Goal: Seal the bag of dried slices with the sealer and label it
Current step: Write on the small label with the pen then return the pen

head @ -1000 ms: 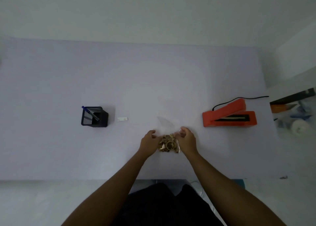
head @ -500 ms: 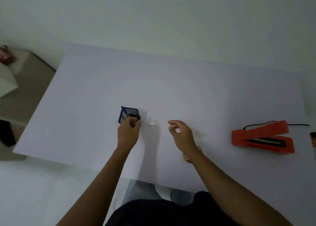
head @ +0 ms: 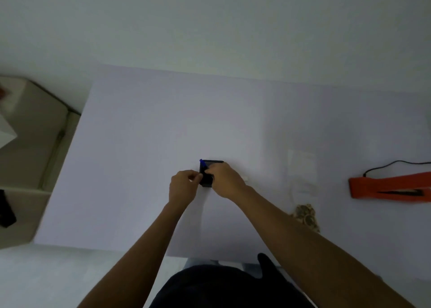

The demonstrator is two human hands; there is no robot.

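A black mesh pen holder [head: 206,181] stands mid-table with a blue pen [head: 202,162] sticking out of its far left corner. My left hand [head: 183,186] presses its closed fingers against the holder's left side. My right hand [head: 225,179] lies over the holder's right half, fingers curled around the pen's lower part. The clear bag of dried slices [head: 306,215] lies on the table to the right, beside my right forearm, with nothing holding it. The orange sealer [head: 387,187] sits at the far right, jaw slightly open. A small white label [head: 245,179] peeks out behind my right hand.
The white table [head: 144,144] ends at a left edge near a beige cabinet [head: 28,130]. A black cord [head: 394,164] runs from the sealer off the right edge. A dark object [head: 5,210] lies at the far left.
My view swung left and down. My right hand moved left from near the label onto the pen holder and pen. My left hand stays at the holder's side. The bag was let go earlier.
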